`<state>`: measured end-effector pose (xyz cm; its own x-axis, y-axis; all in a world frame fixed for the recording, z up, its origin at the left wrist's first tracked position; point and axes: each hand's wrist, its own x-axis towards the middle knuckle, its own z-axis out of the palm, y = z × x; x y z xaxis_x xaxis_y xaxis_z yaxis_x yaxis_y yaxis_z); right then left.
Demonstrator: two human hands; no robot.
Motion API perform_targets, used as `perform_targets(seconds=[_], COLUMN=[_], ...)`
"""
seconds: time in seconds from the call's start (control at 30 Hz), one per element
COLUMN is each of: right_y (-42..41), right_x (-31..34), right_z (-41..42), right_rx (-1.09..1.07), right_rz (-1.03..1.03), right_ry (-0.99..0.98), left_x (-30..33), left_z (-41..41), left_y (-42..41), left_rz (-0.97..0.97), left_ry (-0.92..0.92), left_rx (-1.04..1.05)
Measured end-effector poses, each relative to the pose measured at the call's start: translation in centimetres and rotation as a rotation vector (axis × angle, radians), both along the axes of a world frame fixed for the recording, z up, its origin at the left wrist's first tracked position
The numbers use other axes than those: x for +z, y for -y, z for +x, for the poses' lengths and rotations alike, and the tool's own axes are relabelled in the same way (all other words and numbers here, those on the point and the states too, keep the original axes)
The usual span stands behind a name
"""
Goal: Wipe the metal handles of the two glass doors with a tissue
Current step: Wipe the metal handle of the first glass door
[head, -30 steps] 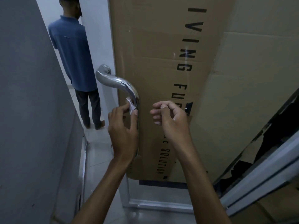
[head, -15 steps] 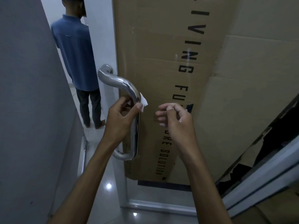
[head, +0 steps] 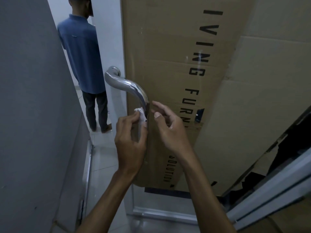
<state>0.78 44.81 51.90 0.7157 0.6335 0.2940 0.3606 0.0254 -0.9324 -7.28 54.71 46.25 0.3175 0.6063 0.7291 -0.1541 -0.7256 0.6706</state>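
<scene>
A: Where's the tissue (head: 141,115)?
B: Crumpled, white, pinched in the left hand (head: 130,140) against the curved, polished metal handle (head: 127,86).
A: The right hand (head: 170,130)?
B: Fingers loosely spread, holding nothing, beside the handle, before brown cardboard (head: 168,47).

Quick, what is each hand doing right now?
Left hand: pinches the tissue against the metal handle.
Right hand: open, fingers loosely curled, holding nothing, beside the handle.
</scene>
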Motion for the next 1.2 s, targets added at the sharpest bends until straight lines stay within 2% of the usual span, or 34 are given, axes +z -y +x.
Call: perform_targets(seconds=[0.27,0.6,0.7,0.9,1.03,1.13,1.2], right_y=[-1.3,-0.4,-0.1,-0.3,-1.0,-1.7,-2.3], right_x=[-0.9,-0.9,-1.2,-1.8,-1.2,-0.5,-0.4], right_z=[-0.4,-0.4,0.0,0.2,0.1,0.5,1.2], right_rx=[0.009,-0.065,-0.126,-0.174,-0.1,-0.056,-0.018], right_rz=[0.059,0.076,0.072,0.09,0.084,0.052,0.011], right_ry=[-0.011,-0.072,-0.06,-0.078,-0.091,-0.082,-0.109], left_x=[1.6,0.9,2.5,2.4,1.4,1.5,1.7], left_z=[1.3,2.5,2.5,2.1,1.9,1.6,1.6], left_y=[-1.9,-1.6,-2.3,-4.5,-5.8,-5.9,-5.9], left_rz=[0.093,-0.091,-0.179,-0.236,-0.237,-0.286,-0.262], left_ry=[0.046,0.089,0.083,-0.124,-0.297,-0.341,-0.347], left_rx=[0.077,0.014,-0.082,-0.283,-0.411,-0.499,-0.481])
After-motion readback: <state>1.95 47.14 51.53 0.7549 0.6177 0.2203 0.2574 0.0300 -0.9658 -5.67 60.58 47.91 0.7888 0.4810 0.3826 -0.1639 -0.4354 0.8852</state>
